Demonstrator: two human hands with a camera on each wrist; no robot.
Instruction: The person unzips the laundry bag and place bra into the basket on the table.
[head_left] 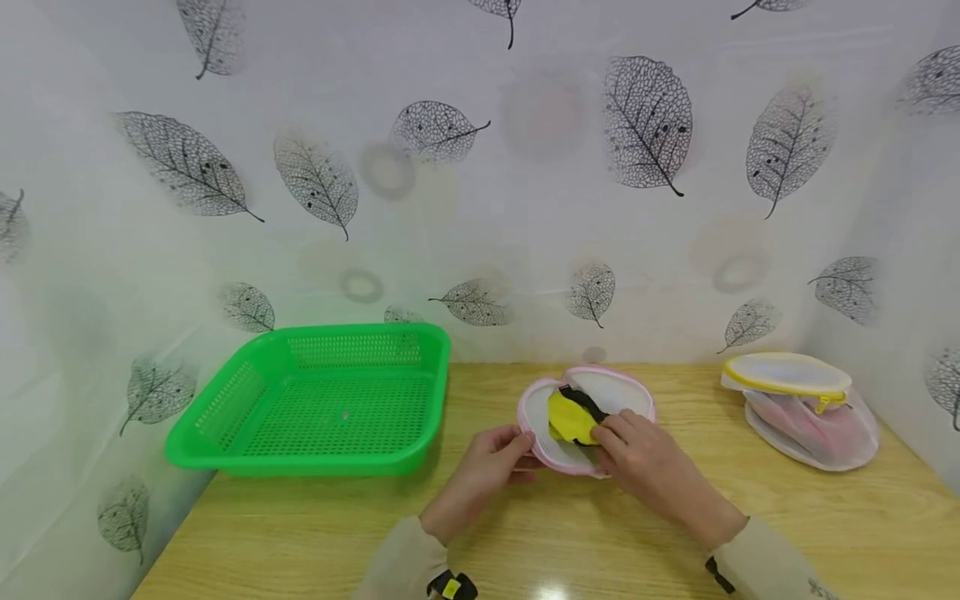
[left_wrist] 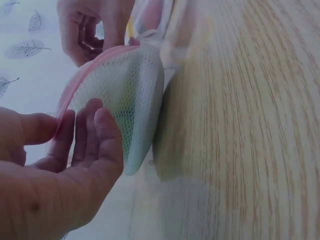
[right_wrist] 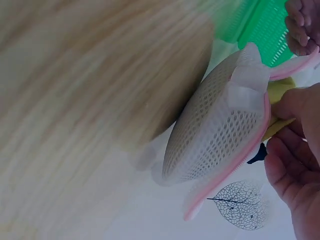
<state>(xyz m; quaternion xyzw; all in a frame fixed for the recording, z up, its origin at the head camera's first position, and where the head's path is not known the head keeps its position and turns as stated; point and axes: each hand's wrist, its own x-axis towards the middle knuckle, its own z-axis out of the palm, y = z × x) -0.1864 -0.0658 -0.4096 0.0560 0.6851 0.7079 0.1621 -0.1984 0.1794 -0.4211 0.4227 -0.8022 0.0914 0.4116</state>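
A white mesh bag with pink edging (head_left: pixel 618 392) lies open on the wooden table, a yellow cloth item (head_left: pixel 572 418) with a black strap (head_left: pixel 585 402) in its mouth. My left hand (head_left: pixel 491 467) pinches the bag's pink rim between thumb and fingers; the left wrist view shows this grip on the mesh bag (left_wrist: pixel 112 85) closely. At the bag's right side, my right hand (head_left: pixel 656 467) pinches the yellow item between thumb and fingers, as the right wrist view also shows at the yellow fabric (right_wrist: pixel 281 90). Part of the yellow item is hidden inside the bag.
A green perforated basket (head_left: pixel 337 462) stands at the left of the table (head_left: pixel 300 542). At the right lies another white mesh bag with a yellow zip (head_left: pixel 787 387), something pink inside it. A white sheet with leaf prints (head_left: pixel 525 225) hangs behind.
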